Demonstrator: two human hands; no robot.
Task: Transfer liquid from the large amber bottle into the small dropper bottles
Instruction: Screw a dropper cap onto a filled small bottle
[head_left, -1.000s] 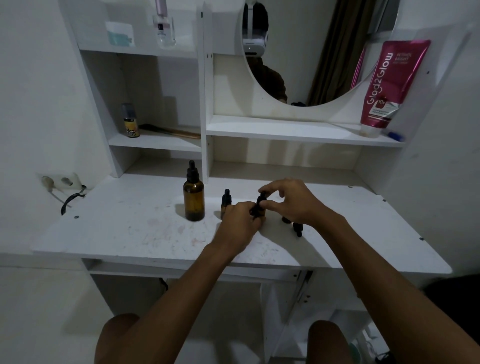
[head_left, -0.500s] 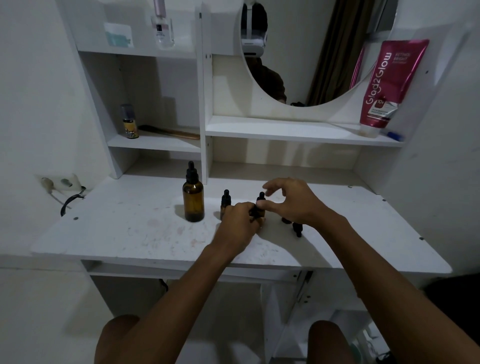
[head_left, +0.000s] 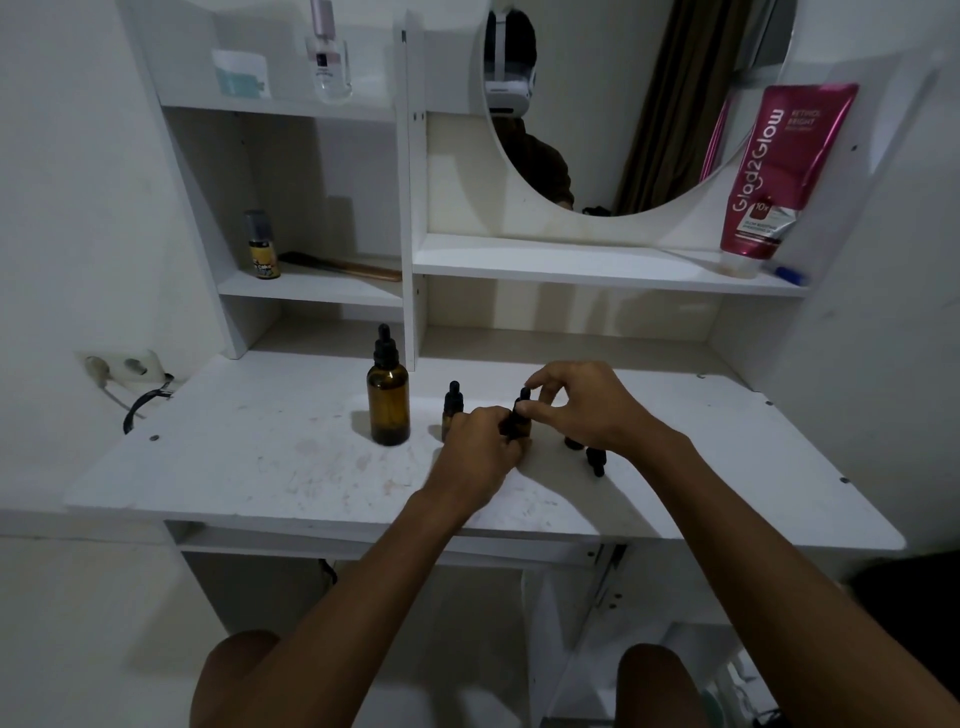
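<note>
A small dropper bottle (head_left: 521, 425) stands upright on the white bench (head_left: 249, 467) between both hands. The left hand (head_left: 480, 452) grips its body from the near side. The right hand (head_left: 584, 408) pinches its black dropper cap (head_left: 522, 399) from the right. The large amber bottle (head_left: 388, 408) stands capped, further left.

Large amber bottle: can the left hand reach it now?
Probably yes: the large amber bottle stands just left of the left hand, though that hand grips a small dropper bottle.
</note>
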